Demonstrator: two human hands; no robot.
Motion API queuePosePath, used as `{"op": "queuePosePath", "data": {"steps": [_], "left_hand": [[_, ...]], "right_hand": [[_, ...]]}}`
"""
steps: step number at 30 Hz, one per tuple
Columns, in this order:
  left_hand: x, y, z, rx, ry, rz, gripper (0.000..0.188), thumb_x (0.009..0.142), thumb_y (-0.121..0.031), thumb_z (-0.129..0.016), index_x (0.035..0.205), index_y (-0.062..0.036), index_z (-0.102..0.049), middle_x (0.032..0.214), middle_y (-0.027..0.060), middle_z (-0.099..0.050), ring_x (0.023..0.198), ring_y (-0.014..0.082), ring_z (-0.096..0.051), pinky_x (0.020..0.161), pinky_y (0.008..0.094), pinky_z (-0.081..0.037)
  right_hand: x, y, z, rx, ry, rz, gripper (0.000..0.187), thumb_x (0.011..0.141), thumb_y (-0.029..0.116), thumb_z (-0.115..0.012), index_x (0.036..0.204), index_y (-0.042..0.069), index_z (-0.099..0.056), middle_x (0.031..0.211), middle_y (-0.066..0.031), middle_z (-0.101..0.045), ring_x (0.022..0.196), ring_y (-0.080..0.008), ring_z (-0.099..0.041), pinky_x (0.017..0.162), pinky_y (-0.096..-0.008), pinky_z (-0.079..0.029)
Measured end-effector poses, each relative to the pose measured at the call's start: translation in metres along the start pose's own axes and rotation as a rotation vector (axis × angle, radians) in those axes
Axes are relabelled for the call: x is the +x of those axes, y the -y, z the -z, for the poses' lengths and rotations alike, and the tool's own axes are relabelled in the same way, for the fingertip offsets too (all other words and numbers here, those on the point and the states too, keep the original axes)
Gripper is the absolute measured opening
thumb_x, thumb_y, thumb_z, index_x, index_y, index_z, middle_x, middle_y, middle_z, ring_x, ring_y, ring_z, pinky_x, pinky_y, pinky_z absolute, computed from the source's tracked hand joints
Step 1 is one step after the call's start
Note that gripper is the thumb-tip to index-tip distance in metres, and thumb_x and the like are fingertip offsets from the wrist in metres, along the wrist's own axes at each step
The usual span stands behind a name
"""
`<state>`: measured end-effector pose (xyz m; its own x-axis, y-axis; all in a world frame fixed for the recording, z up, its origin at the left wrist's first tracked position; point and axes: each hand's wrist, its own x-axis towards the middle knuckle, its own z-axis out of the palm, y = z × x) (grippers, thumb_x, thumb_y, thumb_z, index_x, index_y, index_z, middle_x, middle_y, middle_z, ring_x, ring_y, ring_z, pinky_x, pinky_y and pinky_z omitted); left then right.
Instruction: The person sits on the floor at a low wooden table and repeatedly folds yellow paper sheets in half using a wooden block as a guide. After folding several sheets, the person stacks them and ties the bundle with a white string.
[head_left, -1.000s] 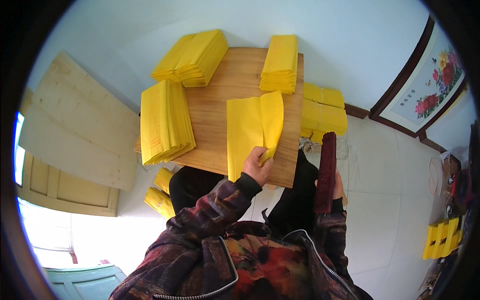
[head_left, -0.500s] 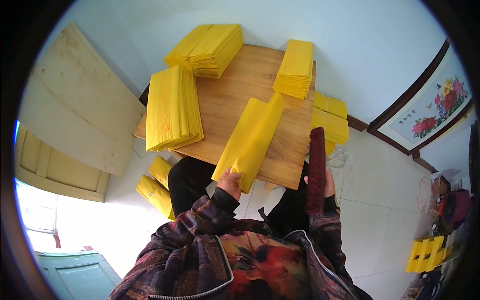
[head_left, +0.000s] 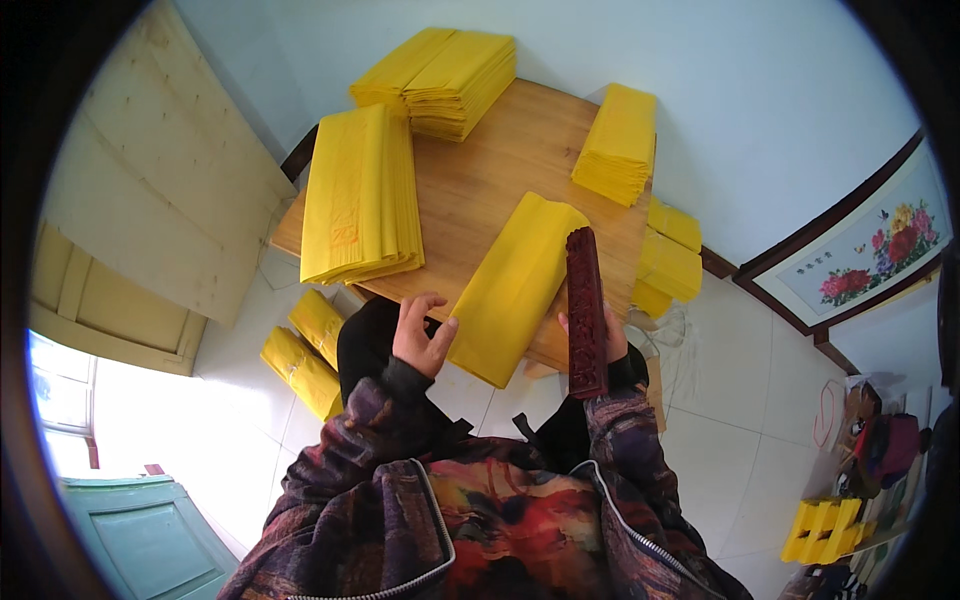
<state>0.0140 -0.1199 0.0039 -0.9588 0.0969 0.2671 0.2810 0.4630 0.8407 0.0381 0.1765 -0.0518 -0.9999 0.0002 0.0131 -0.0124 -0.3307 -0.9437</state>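
My right hand [head_left: 612, 337] grips a long, narrow, dark red carved wooden block [head_left: 587, 310], raised and upright over the table's right front edge. Raised carving shows along the side facing me. Just left of it, a folded yellow paper sheet [head_left: 518, 285] lies aslant at the front of the wooden table [head_left: 480, 160], its near end jutting past the edge. My left hand [head_left: 424, 335] is open beside the sheet's left side, fingers apart, thumb close to the paper; whether it touches cannot be made out.
Thick stacks of folded yellow paper stand at the left front [head_left: 350, 200], back left [head_left: 460, 85] and back right [head_left: 615, 140] of the table. Tied yellow bundles [head_left: 300, 370] lie on the floor at left, others [head_left: 668, 260] right of the table. A framed flower picture [head_left: 870, 250] leans at right.
My left hand has let go of the yellow sheet's near end and moved left, fingers spreading. My right hand has brought the carved block leftward, nearer the sheet, and turned its carved side into view.
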Motion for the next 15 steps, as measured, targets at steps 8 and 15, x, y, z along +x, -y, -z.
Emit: {"op": "queuePosePath", "data": {"steps": [8, 15], "left_hand": [[0.002, 0.000, -0.018, 0.252, 0.370, 0.048, 0.042, 0.073, -0.018, -0.065, 0.109, -0.0039, -0.052, 0.111, 0.0162, -0.047, 0.095, 0.0334, -0.055, 0.080, 0.0371, -0.047], [0.012, -0.015, -0.042, 0.150, 0.425, -0.001, 0.036, 0.077, -0.014, -0.058, 0.110, -0.0021, -0.050, 0.110, 0.0181, -0.048, 0.081, 0.0341, -0.058, 0.072, 0.0392, -0.048]], "right_hand": [[0.011, 0.009, -0.011, -0.061, 0.037, 0.085, 0.039, 0.097, 0.030, -0.035, 0.121, 0.000, -0.046, 0.113, -0.0093, -0.054, 0.103, -0.0160, -0.052, 0.093, -0.0322, -0.041], [0.037, 0.027, -0.013, 0.148, -0.102, 0.098, 0.037, 0.095, 0.027, -0.041, 0.120, 0.002, -0.048, 0.117, -0.0094, -0.054, 0.104, -0.0192, -0.054, 0.091, -0.0316, -0.042]]}}
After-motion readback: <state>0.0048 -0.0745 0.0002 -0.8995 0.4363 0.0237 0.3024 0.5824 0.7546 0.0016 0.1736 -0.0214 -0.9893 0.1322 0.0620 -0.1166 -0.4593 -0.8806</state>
